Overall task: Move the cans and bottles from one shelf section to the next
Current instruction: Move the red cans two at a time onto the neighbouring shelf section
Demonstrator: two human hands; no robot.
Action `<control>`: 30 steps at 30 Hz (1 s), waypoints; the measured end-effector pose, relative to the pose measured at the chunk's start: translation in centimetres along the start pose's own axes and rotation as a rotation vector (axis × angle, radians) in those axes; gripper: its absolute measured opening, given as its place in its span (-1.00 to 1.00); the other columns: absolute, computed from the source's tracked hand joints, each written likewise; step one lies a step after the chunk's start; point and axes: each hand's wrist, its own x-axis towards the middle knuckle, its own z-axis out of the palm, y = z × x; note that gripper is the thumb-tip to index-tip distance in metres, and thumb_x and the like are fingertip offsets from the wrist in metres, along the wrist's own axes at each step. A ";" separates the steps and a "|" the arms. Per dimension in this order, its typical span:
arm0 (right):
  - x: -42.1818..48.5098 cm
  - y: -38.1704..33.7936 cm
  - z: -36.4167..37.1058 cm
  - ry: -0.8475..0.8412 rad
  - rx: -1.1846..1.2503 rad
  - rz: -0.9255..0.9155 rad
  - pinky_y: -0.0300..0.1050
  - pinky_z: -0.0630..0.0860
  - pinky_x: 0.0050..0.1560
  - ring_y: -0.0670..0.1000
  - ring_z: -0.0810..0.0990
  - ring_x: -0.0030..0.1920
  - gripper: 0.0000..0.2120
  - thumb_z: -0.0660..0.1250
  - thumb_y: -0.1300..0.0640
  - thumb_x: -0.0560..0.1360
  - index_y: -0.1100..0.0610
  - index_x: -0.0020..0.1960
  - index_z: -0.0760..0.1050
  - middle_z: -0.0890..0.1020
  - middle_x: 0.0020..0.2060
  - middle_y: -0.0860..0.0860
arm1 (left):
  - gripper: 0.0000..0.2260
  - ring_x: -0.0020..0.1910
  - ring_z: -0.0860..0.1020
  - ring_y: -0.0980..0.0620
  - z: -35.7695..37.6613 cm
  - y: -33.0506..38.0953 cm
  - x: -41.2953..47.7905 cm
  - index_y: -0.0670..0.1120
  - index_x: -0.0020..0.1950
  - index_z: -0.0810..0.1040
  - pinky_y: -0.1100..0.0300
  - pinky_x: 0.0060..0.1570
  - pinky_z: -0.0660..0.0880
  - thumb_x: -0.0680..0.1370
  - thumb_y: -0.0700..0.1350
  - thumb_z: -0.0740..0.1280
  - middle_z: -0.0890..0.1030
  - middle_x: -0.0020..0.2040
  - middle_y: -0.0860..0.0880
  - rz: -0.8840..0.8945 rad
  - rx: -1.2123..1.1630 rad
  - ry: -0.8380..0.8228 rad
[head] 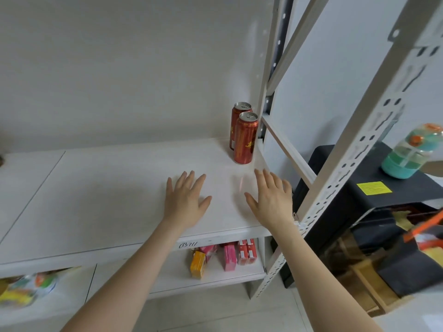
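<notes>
Two tall red cans stand upright at the right end of the white shelf board (119,188), one behind the other: the front can (245,140) and the rear can (237,116), close to the shelf's right upright. My left hand (185,200) hovers flat over the board with fingers spread, well short of the cans. My right hand (271,200) is also spread flat, just in front of the front can and slightly right of it. Neither hand holds anything.
A perforated metal upright (347,164) and a slanted brace (287,149) frame the shelf's right side. Below, the lower shelf holds small red, pink and orange boxes (225,257) and colourful packets (26,288). A black cabinet (374,197) with a green-lidded jar (412,152) stands to the right.
</notes>
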 end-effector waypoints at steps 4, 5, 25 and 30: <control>-3.1 -1.0 -1.0 -0.043 -0.007 0.000 0.21 0.12 0.49 0.16 0.22 0.53 -0.35 0.13 -0.23 0.60 0.07 0.57 0.13 0.29 0.53 0.11 | -0.43 0.56 0.19 -0.17 -1.0 -0.3 -4.2 0.01 0.54 0.29 -0.31 0.47 0.06 0.58 0.19 0.26 0.28 0.56 -0.15 0.020 0.013 0.058; -3.8 -1.3 -1.3 -0.048 -0.013 -0.001 0.21 0.11 0.49 0.16 0.20 0.54 -0.35 0.12 -0.23 0.60 0.06 0.58 0.13 0.27 0.54 0.10 | -0.43 0.56 0.20 -0.18 -1.2 -0.4 -5.2 0.00 0.54 0.30 -0.32 0.46 0.07 0.58 0.19 0.26 0.28 0.56 -0.15 0.019 0.017 0.072; -18.7 -15.7 -6.6 -0.111 -0.016 -0.142 0.24 -0.03 0.52 0.13 0.04 0.59 -0.32 0.02 -0.28 0.61 0.02 0.61 -0.02 0.10 0.60 0.08 | -0.40 0.61 -0.02 -0.13 -7.3 -10.6 -26.6 0.07 0.61 0.07 -0.25 0.51 -0.07 0.62 0.26 0.07 0.06 0.63 -0.10 -0.168 0.129 0.002; -20.0 -22.3 -6.6 -0.101 0.016 -0.139 0.23 -0.02 0.53 0.12 0.05 0.59 -0.33 0.04 -0.25 0.61 0.03 0.61 0.00 0.11 0.60 0.08 | -0.39 0.61 -0.04 -0.13 -9.5 -16.5 -28.4 0.08 0.61 0.03 -0.24 0.52 -0.08 0.62 0.27 0.06 0.04 0.63 -0.09 -0.163 0.155 0.005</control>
